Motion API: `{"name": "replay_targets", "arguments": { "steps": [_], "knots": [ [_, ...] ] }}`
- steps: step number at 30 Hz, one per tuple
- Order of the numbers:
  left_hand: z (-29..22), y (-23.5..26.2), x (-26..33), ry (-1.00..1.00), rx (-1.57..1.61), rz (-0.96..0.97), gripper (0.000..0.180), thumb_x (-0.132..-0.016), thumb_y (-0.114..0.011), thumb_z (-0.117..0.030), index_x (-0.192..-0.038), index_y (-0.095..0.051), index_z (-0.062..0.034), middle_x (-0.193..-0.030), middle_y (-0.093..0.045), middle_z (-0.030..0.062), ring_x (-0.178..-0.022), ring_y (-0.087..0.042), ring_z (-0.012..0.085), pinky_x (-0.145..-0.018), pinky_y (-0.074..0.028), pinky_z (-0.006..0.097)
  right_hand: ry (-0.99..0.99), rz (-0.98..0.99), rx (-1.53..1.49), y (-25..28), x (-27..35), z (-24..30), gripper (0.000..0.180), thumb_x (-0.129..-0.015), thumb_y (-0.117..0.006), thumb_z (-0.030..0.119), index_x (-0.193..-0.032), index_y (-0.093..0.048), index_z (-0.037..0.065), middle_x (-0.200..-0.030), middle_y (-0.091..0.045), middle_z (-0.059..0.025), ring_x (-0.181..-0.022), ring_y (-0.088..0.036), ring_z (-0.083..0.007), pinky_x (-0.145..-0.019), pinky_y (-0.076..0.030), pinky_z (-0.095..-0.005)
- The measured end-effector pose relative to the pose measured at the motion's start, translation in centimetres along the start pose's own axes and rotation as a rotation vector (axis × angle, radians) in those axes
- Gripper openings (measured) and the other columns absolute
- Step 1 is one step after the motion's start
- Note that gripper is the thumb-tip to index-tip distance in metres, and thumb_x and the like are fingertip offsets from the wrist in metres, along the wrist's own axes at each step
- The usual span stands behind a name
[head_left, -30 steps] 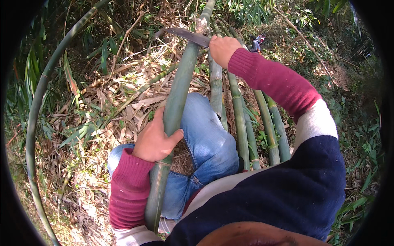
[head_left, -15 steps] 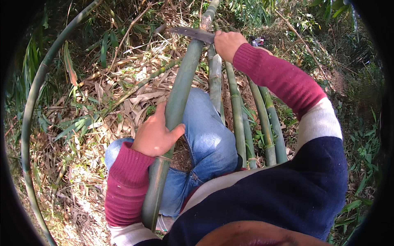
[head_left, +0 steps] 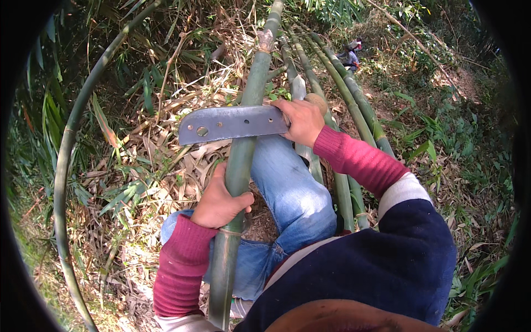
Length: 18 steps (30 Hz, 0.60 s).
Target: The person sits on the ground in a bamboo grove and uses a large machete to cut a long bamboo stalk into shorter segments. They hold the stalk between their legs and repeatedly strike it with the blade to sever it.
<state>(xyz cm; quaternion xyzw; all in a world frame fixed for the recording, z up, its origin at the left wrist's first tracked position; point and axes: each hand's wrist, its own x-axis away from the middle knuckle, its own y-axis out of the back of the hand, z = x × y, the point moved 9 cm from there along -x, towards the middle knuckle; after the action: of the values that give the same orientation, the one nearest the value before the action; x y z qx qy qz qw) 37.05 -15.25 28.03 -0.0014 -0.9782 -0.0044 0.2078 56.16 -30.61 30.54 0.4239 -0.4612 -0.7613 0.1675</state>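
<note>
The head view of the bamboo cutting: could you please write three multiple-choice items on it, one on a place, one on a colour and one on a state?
1. Where does the flat metal blade lie?
A. Across the green bamboo pole
B. On the leaf litter
C. On the person's shoulder

2. What colour are the cuffs at the person's wrists?
A. Yellow
B. Dark red
C. White

3. What is the left hand doing?
A. Hanging free
B. Holding the blade
C. Gripping the pole

Answers:
1. A, since the blade crosses the green bamboo pole above the left hand, held at its handle end by the right hand.
2. B, since both cuffs show dark red below the navy sleeves.
3. C, since the left hand wraps its fingers and thumb around the pole beside the knee in blue jeans.
</note>
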Motion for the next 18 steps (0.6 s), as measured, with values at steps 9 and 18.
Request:
{"name": "replay_targets", "arguments": {
  "steps": [9, 18],
  "knots": [
    [-0.6, 0.8, 1.0, 0.035, 0.116, 0.138, 0.055, -0.081, -0.068, 0.005, -0.130, -0.044, -0.0045, -0.083, -0.064, 0.0111, -0.068, -0.067, 0.0226, -0.063, -0.057, 0.036, -0.218, -0.017, 0.016, -0.1, -5.3, -6.5, 0.015, -0.080, -0.068, 0.019, -0.092, -0.069, 0.009, -0.086, -0.073, -0.0134, -0.085, -0.072, -0.0359, -0.076, -0.058, -0.0490],
    [-2.9, 3.1, 8.7, 0.179, 0.101, 0.068, 0.058, -0.079, -0.071, 0.006, -0.131, -0.044, 0.0003, -0.084, -0.065, 0.0136, -0.070, -0.069, 0.0239, -0.067, -0.058, 0.037, -0.216, 0.009, -0.041, 2.3, -7.7, -4.6, 0.021, -0.078, -0.068, 0.021, -0.092, -0.069, 0.006, -0.082, -0.074, -0.0137, -0.081, -0.074, -0.0356, -0.073, -0.059, -0.0502]
  ]
}}
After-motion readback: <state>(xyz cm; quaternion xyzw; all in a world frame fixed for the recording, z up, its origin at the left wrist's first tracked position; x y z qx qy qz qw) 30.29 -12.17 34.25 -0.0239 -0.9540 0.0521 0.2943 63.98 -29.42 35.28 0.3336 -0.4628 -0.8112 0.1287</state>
